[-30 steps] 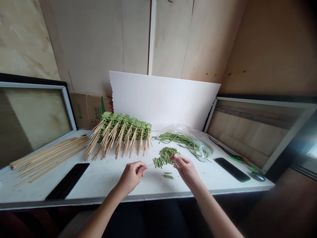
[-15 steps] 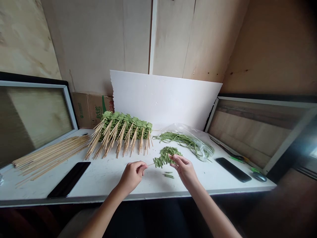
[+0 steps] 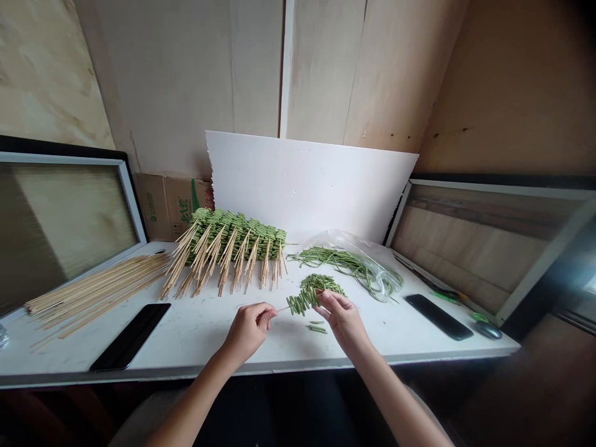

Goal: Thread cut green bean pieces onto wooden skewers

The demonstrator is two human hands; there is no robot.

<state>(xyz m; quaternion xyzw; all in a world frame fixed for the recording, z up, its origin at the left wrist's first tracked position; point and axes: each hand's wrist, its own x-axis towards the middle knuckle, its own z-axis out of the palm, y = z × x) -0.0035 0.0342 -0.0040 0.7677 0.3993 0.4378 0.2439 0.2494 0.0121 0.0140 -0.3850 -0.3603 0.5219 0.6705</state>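
My left hand (image 3: 249, 328) is closed in a pinch on the bare end of a thin bamboo skewer (image 3: 282, 308). A row of short green bean pieces (image 3: 302, 302) is threaded on that skewer. My right hand (image 3: 341, 318) is closed with its fingertips on the far end of the bean row. A small heap of cut bean pieces (image 3: 321, 283) lies just behind my hands. Two loose pieces (image 3: 317, 328) lie on the white table (image 3: 195, 335) under the skewer.
A stack of finished bean skewers (image 3: 233, 245) lies at the back. Bare skewers (image 3: 93, 292) are piled at the left. A clear bag of long beans (image 3: 354, 264) is at the right. Two black phones (image 3: 130, 337) (image 3: 438, 317) flank my hands. A white board (image 3: 307, 186) leans on the wall.
My right hand has shifted slightly left along the skewer, pressing the bean row closer together. My left hand keeps its pinch in the same place.
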